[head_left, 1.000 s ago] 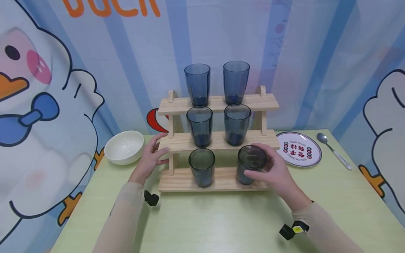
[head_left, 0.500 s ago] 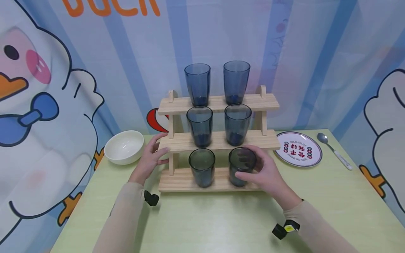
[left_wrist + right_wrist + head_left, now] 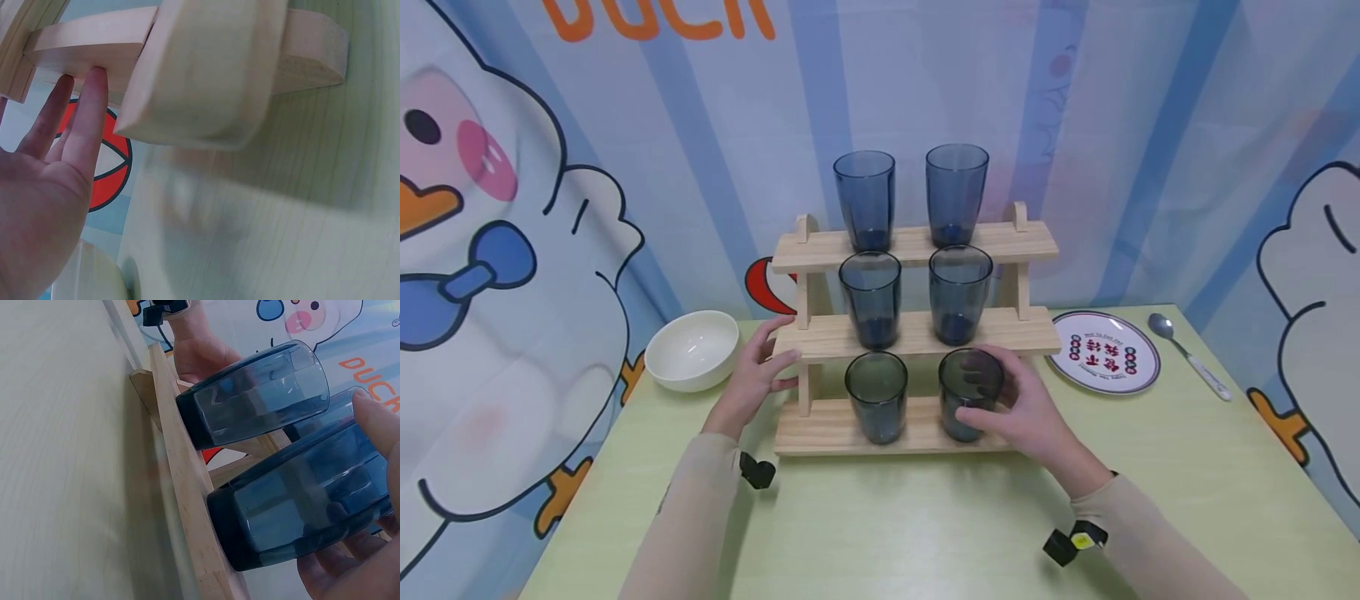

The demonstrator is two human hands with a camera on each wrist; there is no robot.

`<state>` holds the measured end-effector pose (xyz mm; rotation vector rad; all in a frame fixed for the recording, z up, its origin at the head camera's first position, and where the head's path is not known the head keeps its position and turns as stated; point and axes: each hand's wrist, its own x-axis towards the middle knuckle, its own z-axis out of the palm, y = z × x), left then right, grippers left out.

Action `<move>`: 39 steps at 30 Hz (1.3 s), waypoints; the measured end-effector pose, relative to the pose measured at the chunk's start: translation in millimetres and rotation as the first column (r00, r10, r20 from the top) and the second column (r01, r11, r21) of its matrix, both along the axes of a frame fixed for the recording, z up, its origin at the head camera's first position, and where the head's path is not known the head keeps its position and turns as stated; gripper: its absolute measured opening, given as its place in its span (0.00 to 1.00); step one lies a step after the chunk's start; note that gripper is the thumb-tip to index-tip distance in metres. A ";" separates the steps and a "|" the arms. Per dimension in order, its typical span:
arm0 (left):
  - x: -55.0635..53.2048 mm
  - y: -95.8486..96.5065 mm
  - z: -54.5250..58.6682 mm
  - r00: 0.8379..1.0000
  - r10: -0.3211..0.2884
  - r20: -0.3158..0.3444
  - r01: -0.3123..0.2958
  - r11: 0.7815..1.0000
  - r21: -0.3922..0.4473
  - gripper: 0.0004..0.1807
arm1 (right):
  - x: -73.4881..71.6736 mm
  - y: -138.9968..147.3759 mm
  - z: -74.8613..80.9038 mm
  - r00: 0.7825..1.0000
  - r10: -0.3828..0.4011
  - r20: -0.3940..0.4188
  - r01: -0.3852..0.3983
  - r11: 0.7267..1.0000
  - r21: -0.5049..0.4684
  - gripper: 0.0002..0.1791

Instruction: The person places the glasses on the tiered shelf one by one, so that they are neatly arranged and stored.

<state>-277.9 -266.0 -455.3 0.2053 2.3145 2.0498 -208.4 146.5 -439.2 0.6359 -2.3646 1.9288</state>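
A three-tier wooden rack (image 3: 917, 333) bears two blue-grey glasses on each tier. My right hand (image 3: 1026, 408) holds the right-hand glass (image 3: 958, 425) of the bottom tier, thumb at the front and fingers round its far side. That glass stands upright; in the right wrist view its base (image 3: 228, 531) meets the wooden board. The other bottom glass (image 3: 877, 400) stands to its left, a small gap apart. My left hand (image 3: 752, 375) is at the rack's left side; in the left wrist view its straight fingertips (image 3: 95, 78) touch the wooden side piece.
Higher up stand the middle-tier glasses (image 3: 874, 304) and the top-tier glasses (image 3: 957, 192). A white bowl (image 3: 692, 354) is left of the rack. On the right lie a printed plate (image 3: 1105, 383) and a spoon (image 3: 1187, 358). A patterned curtain (image 3: 722, 150) hangs behind the table.
My right hand has moved the bottom right glass leftward along the shelf, mostly in the earlier half second. My left hand has kept its place at the rack's side.
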 end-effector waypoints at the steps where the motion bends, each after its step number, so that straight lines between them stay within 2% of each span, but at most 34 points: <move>1: -0.2 0.0 0.0 1.000 -0.001 0.000 0.001 1.000 0.001 0.33 | 0.2 -0.2 -0.1 1.000 -0.002 -0.002 0.002 1.000 0.000 0.43; 13: -0.2 -1.2 -0.1 1.000 -0.001 -0.001 0.001 1.000 -0.004 0.33 | 1.5 -1.5 -2.3 1.000 -0.009 -0.010 0.010 1.000 0.016 0.44; 24: -2.0 -0.7 -0.1 1.000 0.001 0.010 -0.001 1.000 -0.003 0.34 | 0.2 2.6 -3.3 1.000 0.024 0.007 -0.024 1.000 0.020 0.45; 31: -2.2 0.5 0.9 1.000 0.005 0.011 -0.005 1.000 0.011 0.34 | 2.2 14.1 -6.8 1.000 0.007 -0.017 -0.006 0.997 0.073 0.46; 39: -3.3 -2.1 2.3 1.000 -0.004 0.028 0.004 1.000 0.003 0.35 | 5.0 39.8 -6.8 0.996 0.051 -0.068 -0.048 0.998 0.052 0.46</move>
